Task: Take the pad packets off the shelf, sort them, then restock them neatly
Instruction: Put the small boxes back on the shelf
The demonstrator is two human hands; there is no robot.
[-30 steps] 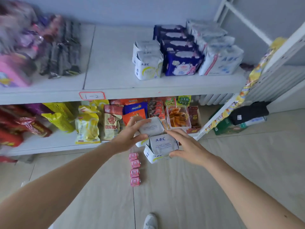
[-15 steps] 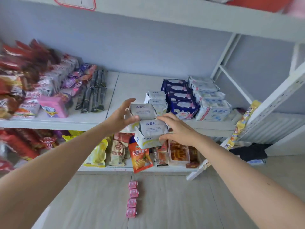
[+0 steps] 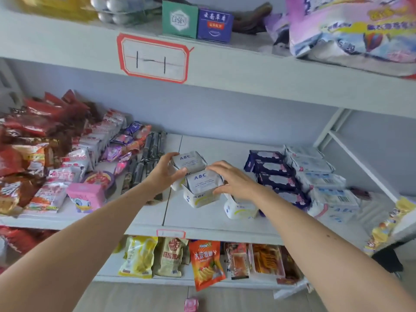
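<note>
Two white ABC pad packets are over the middle shelf (image 3: 202, 224). My left hand (image 3: 163, 174) grips the far packet (image 3: 188, 162) from its left side. My right hand (image 3: 234, 181) grips the near packet (image 3: 203, 188) from its right, fingers curled over its top. Whether the packets touch the shelf board is unclear. Another white ABC packet (image 3: 239, 210) stands on the shelf just under my right wrist. To the right lie dark blue pad packets (image 3: 272, 174) in a row and white-and-blue pad packets (image 3: 324, 183) beside them.
Snack packets (image 3: 45, 158) and a pink packet (image 3: 86, 197) crowd the shelf's left part. Dark wrapped bars (image 3: 146, 158) lie beside my left hand. The lower shelf holds snack bags (image 3: 206, 264). Boxes (image 3: 197, 22) and a large bag (image 3: 353, 30) sit on the top shelf. A pink item (image 3: 191, 304) lies on the floor.
Both hands lifted the two ABC packets from low in front of the bottom shelf up and forward to the middle shelf. The view tilted upward, showing the top shelf.
</note>
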